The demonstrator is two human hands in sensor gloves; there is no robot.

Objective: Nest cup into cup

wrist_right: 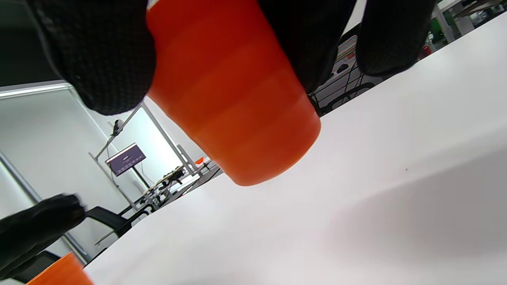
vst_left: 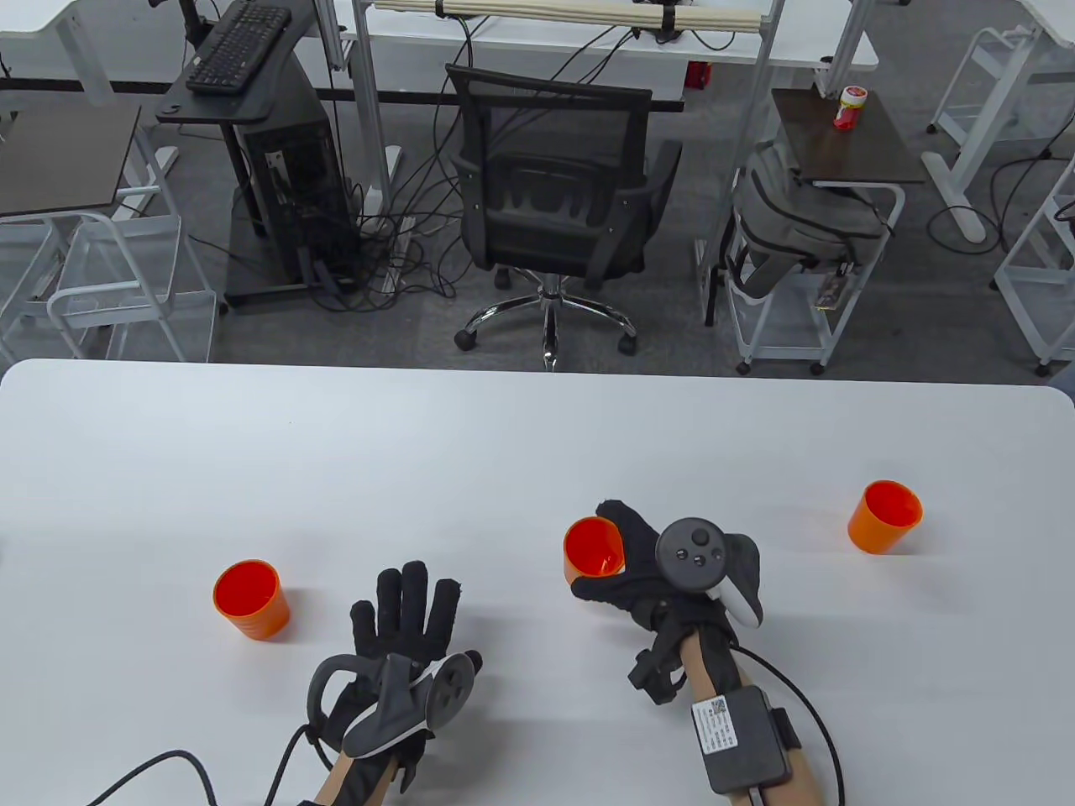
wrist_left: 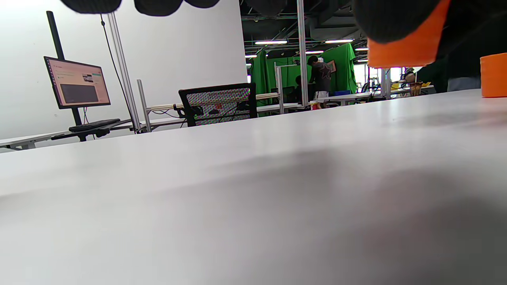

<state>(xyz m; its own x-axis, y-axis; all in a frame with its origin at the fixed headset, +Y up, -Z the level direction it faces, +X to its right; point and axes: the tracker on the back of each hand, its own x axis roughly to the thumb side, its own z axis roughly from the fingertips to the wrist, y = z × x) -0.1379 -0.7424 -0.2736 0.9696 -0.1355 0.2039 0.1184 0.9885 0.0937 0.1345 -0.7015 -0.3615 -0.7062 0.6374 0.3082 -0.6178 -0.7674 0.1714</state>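
Observation:
Three orange cups are on view. My right hand [vst_left: 606, 554] grips the middle cup [vst_left: 592, 546] around its side and holds it a little above the table, opening up. In the right wrist view this cup [wrist_right: 233, 99] hangs clear of the table between my gloved fingers [wrist_right: 99, 51]. The left cup [vst_left: 250, 600] stands upright left of my left hand [vst_left: 409, 609], which lies flat and empty with fingers spread. The right cup [vst_left: 883, 516] stands upright far to the right. In the left wrist view the held cup [wrist_left: 408, 43] is at the top right.
The white table [vst_left: 504, 437] carries only the cups and my hands. Beyond its far edge stand an office chair [vst_left: 558, 180], a computer stand [vst_left: 277, 168] and a cart with a backpack [vst_left: 798, 218].

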